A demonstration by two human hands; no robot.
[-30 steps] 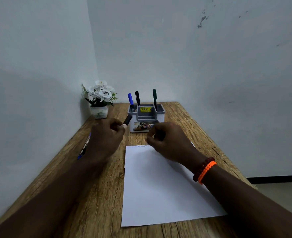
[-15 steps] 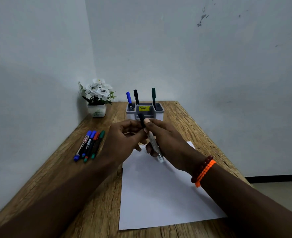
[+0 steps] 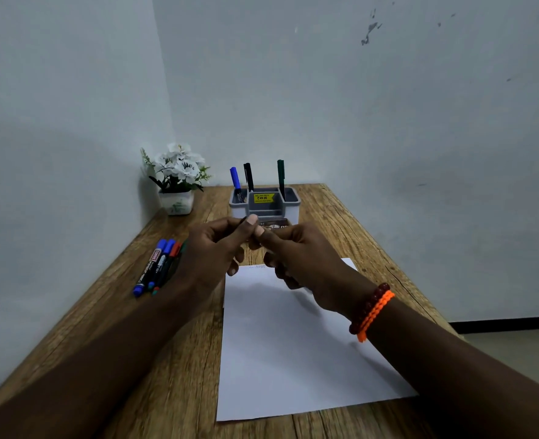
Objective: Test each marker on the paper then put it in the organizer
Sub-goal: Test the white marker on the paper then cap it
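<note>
Fingers of the left hand [image 3: 212,248] and right hand [image 3: 296,258] are curled and met tip to tip above the paper [image 3: 293,350]; a marker between them is barely seen, so the hold cannot be told. Loose markers [image 3: 159,267] lie left; the organizer [image 3: 288,205] stands behind.

You have a white sheet of paper [image 3: 296,343] on a brown wood-grain table [image 3: 173,375]. The organizer [image 3: 265,208] is grey and white with a yellow price sticker [image 3: 263,198], holding blue, black and dark green markers. Your right wrist wears orange and dark red bracelets [image 3: 372,312]. White flowers [image 3: 179,164] sit in a white pot.
</note>
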